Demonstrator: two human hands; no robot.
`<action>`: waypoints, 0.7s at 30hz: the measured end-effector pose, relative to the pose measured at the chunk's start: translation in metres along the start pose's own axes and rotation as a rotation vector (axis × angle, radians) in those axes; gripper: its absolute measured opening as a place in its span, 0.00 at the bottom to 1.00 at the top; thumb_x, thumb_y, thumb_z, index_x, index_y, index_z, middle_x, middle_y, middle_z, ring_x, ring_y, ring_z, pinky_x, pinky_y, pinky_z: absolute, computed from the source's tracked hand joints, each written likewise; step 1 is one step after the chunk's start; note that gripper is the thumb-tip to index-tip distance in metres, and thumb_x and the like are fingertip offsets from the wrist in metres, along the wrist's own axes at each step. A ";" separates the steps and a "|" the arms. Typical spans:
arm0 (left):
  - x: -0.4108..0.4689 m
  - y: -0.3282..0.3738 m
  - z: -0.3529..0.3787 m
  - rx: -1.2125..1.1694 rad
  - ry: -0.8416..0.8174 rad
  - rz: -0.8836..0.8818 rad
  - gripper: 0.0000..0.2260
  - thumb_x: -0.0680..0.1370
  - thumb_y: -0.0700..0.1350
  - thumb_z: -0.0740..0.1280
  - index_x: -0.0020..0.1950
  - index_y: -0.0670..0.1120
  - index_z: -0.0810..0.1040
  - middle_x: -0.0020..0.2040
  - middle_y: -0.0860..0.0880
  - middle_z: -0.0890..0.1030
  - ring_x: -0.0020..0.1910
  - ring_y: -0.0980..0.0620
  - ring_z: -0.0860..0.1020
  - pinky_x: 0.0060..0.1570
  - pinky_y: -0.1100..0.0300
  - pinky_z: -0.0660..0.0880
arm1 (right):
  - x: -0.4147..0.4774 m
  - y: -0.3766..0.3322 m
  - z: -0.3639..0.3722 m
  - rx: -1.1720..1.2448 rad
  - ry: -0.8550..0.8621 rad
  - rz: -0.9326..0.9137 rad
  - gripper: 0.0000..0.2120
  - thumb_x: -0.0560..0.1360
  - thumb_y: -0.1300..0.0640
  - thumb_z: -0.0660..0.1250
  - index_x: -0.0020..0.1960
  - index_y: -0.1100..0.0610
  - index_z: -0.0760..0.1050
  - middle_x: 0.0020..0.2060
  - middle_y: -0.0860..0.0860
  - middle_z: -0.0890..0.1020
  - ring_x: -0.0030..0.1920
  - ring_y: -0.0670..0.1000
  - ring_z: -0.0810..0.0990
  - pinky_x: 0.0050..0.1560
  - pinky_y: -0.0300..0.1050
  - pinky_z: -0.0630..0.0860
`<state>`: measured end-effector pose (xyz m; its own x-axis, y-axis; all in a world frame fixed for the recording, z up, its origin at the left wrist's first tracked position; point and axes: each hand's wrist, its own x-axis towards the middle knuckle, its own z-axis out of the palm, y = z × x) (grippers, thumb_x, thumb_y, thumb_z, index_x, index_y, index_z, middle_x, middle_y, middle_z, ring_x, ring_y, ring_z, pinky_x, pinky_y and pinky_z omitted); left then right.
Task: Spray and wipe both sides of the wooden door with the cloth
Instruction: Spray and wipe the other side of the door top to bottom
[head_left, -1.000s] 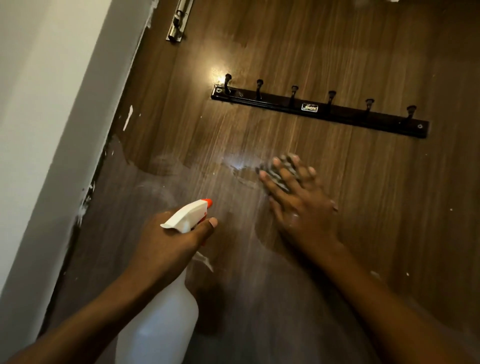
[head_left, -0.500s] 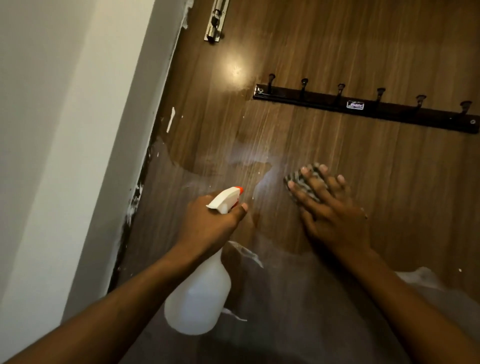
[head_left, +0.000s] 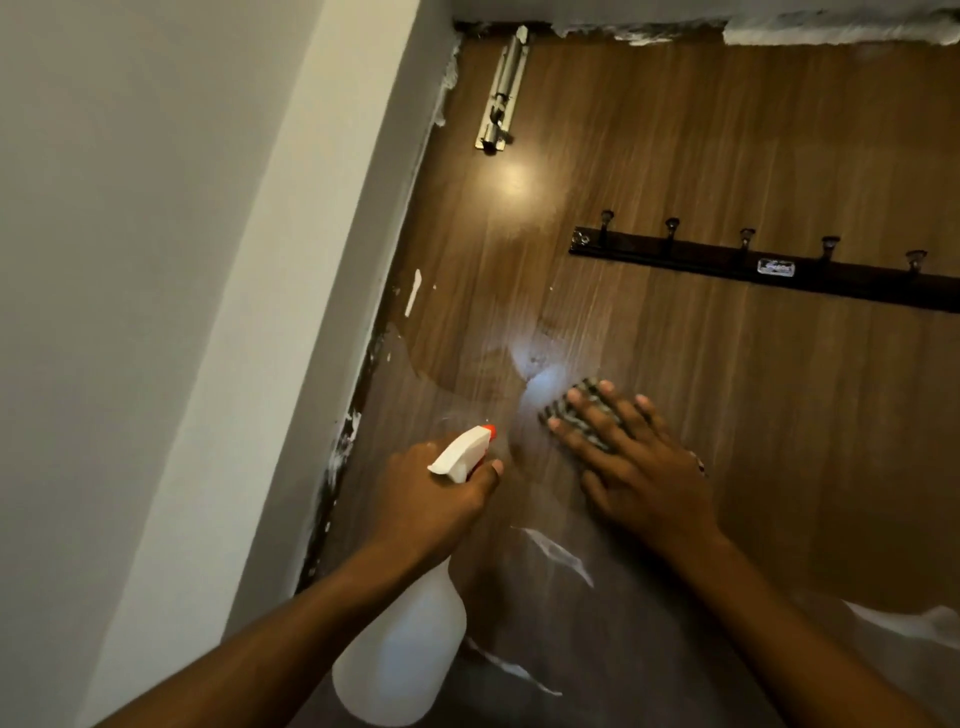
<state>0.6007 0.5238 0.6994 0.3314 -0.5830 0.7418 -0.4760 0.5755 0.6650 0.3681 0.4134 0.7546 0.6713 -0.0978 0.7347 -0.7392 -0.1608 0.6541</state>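
Observation:
The brown wooden door (head_left: 727, 156) fills the right of the view. My left hand (head_left: 431, 493) grips the neck of a white spray bottle (head_left: 400, 654) with a white head and orange nozzle, aimed at the door. My right hand (head_left: 628, 462) lies flat with spread fingers on a striped grey cloth (head_left: 571, 410), pressing it against the door just below the hook rail. Most of the cloth is hidden under my fingers. A shiny wet patch shows on the wood to the left of the cloth.
A dark hook rail (head_left: 763, 265) with several hooks crosses the door above my right hand. A metal slide bolt (head_left: 501, 98) sits near the door's top left corner. The white door frame and wall (head_left: 208, 312) stand on the left. Loose clear plastic film (head_left: 556, 556) clings to the lower door.
The view has tilted up and left, bringing the door's top edge and slide bolt into sight. My right hand with the cloth has slid slightly left on the door. The bottle stays gripped.

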 end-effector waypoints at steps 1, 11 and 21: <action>0.001 -0.003 -0.003 0.006 0.005 -0.016 0.17 0.72 0.55 0.70 0.53 0.45 0.80 0.40 0.47 0.82 0.32 0.52 0.79 0.32 0.62 0.76 | 0.016 -0.007 0.000 0.001 0.021 0.096 0.27 0.79 0.48 0.56 0.78 0.47 0.64 0.78 0.54 0.64 0.80 0.58 0.56 0.77 0.61 0.56; 0.007 -0.021 -0.028 0.068 0.083 -0.060 0.17 0.72 0.56 0.70 0.53 0.46 0.80 0.42 0.46 0.84 0.35 0.47 0.82 0.39 0.52 0.81 | 0.047 -0.091 0.029 0.102 -0.039 -0.234 0.24 0.81 0.45 0.54 0.76 0.46 0.67 0.78 0.51 0.63 0.80 0.57 0.56 0.77 0.58 0.54; 0.030 -0.054 -0.078 -0.002 0.098 -0.083 0.21 0.71 0.55 0.71 0.61 0.49 0.76 0.55 0.48 0.82 0.47 0.48 0.81 0.50 0.51 0.80 | 0.162 -0.128 0.043 0.054 0.005 0.115 0.26 0.81 0.47 0.50 0.79 0.49 0.62 0.79 0.54 0.60 0.80 0.60 0.52 0.77 0.62 0.55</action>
<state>0.7002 0.5200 0.6921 0.4481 -0.5698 0.6888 -0.4416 0.5288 0.7248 0.5740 0.3758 0.7818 0.5822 -0.1136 0.8051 -0.8069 -0.2019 0.5550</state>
